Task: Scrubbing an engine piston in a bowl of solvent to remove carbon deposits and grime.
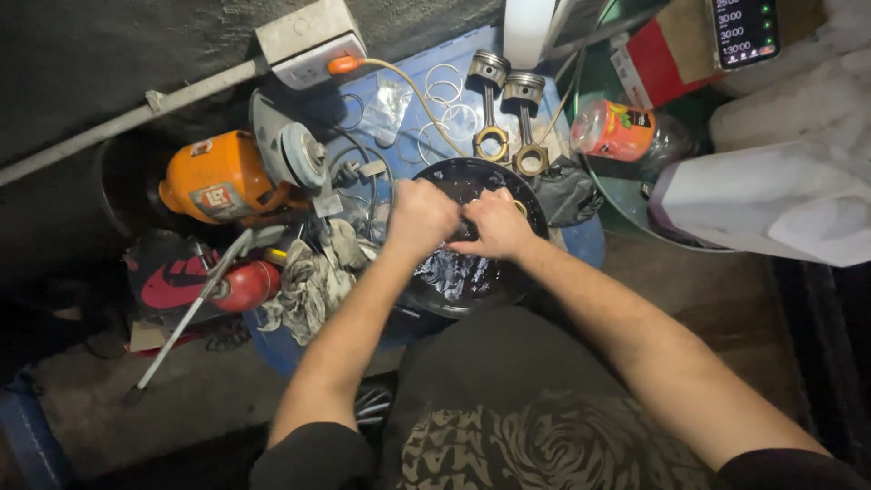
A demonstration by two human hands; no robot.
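Both hands working over the black oily pan (472, 272)

Left of the pan lie an orange grinder (222, 177) and rags (308, 277); over it, the left hand (419, 216) and right hand (494, 222) close on a small dark part, unclear. Behind the pan, two pistons (508, 113) lie out already, rings loose beside them.

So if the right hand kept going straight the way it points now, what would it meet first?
The right hand points left across the black oil pan, so it would most likely meet the left hand first; they already sit close together, with a small dark part between them. Depth is hard to judge.
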